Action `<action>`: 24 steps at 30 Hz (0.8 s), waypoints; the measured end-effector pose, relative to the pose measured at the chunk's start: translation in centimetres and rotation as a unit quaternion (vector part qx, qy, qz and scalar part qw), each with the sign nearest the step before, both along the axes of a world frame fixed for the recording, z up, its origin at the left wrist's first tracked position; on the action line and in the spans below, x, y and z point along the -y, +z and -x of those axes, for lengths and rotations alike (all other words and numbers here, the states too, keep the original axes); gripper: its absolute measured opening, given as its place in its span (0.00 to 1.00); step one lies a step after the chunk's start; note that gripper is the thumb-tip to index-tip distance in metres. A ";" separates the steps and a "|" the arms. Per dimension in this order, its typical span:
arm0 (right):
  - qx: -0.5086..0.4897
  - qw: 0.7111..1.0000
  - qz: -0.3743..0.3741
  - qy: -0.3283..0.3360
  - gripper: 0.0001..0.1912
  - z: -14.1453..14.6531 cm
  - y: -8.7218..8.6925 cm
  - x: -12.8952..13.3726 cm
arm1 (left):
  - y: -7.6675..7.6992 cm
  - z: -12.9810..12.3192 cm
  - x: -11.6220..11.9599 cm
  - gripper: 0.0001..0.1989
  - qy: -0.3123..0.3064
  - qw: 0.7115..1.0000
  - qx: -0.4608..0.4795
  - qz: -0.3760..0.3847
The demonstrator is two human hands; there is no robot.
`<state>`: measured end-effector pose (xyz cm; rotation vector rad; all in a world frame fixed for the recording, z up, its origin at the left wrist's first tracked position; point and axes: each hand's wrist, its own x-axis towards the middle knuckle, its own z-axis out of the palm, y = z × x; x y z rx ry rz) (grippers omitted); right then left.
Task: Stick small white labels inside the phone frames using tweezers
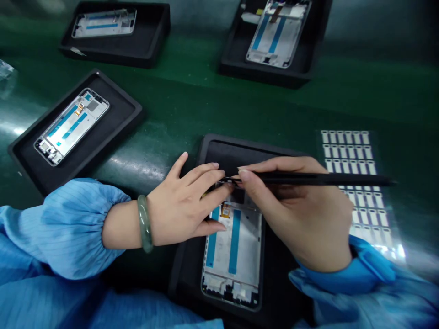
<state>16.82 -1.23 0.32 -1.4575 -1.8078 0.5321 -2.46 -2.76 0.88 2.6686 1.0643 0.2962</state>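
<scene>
A silver phone frame (249,246) with blue strips lies in a black tray (187,269) in front of me. My left hand (185,205) rests over its upper left part, fingers stretched and spread, with the fingertips at its top end. In my right hand (305,214) I hold long black tweezers (308,178) almost level, pinched between thumb and fingers. Their tip points left, close to my left fingertips at the frame's top edge. My fingers hide the exact contact there. An orange flex connector (225,210) shows just below my left index finger.
A sheet of small white stickers (348,152) lies to the right, partly behind my right hand. At the left, another tray (126,112) holds a phone frame (70,130). Two more black trays (151,45) (267,77) with phone frames stand at the back on the green mat (178,105).
</scene>
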 end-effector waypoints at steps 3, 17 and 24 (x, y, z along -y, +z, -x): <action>0.010 1.000 -0.019 0.003 0.05 -0.2 -0.1 0.1 | 0.0 0.1 -0.1 0.27 -0.001 1.000 0.001 0.000; -0.019 0.999 0.026 -0.012 0.07 -0.6 0.0 0.1 | -0.2 0.0 0.0 0.27 0.005 1.000 0.011 0.009; 0.073 0.994 -0.054 0.055 0.05 0.2 0.5 0.1 | -0.4 0.1 0.0 0.28 0.002 1.000 0.029 0.008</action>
